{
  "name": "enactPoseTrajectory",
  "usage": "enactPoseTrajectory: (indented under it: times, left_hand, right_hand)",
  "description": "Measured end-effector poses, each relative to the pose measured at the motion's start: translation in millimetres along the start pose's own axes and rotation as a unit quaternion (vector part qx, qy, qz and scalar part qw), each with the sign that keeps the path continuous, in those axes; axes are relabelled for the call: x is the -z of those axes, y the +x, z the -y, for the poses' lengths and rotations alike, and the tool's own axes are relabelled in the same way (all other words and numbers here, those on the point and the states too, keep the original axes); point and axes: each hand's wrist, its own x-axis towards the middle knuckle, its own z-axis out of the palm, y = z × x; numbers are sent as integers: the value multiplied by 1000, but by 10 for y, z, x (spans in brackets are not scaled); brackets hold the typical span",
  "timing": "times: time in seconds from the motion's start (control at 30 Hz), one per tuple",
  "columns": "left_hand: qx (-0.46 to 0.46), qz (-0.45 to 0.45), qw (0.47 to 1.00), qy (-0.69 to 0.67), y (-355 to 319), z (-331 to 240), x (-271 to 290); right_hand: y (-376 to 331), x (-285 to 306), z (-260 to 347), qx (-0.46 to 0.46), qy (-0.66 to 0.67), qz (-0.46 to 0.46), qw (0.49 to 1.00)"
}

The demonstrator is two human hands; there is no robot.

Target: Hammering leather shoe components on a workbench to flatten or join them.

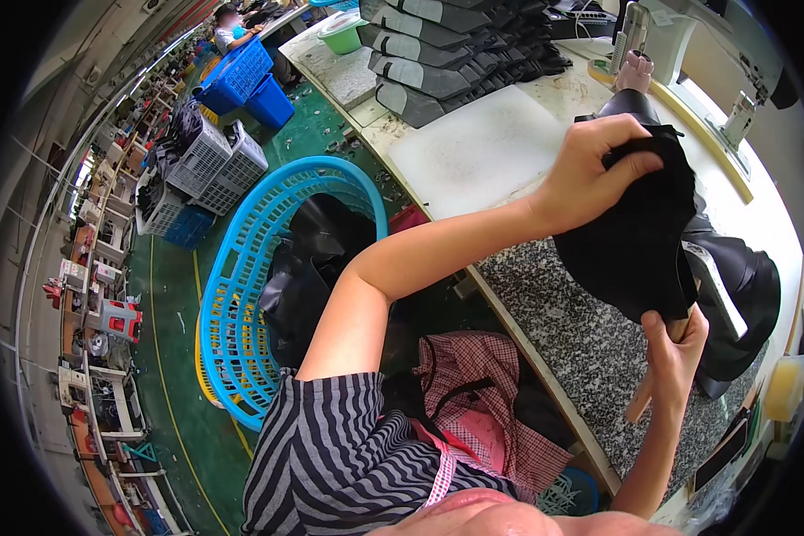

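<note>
I read this as the middle of a handling step: my left hand [590, 174] is clamped over the upper edge of a black boot upper [639, 241], fingers curled around the fabric, while my right hand [674, 353] pinches its lower edge together with a light wooden stick [652, 375] that slants down past the wrist. The piece hangs above the speckled granite bench [572, 313], over its near right part, not lying on it. Just behind it sits more black boot material [741, 295], touching or nearly so; I cannot tell which.

The next move, as I judge it, calls for turning or stretching the upper between both hands, and that needs both grips kept firm.

Open room lies on the white cutting board [473, 147] toward the bench's left edge. The far end is taken by a stack of grey-black cut pieces [438, 54], and a sewing machine [679, 36] crowds the far right corner. Off the left edge, a blue basket [241, 295] stands on the floor.
</note>
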Motion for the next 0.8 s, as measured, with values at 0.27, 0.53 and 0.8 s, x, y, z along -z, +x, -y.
enactPoseTrajectory:
  times: [0.27, 0.53, 0.8]
  left_hand:
    - [130, -9, 984, -120, -54, 71, 129]
    - [93, -82, 992, 39, -126, -100, 541]
    - [91, -139, 986, 37, -172, -63, 706]
  right_hand:
    - [63, 11, -93, -6, -21, -27, 999]
    - [375, 51, 32, -38, -45, -103, 993]
    - [317, -76, 150, -8, -44, -77, 996]
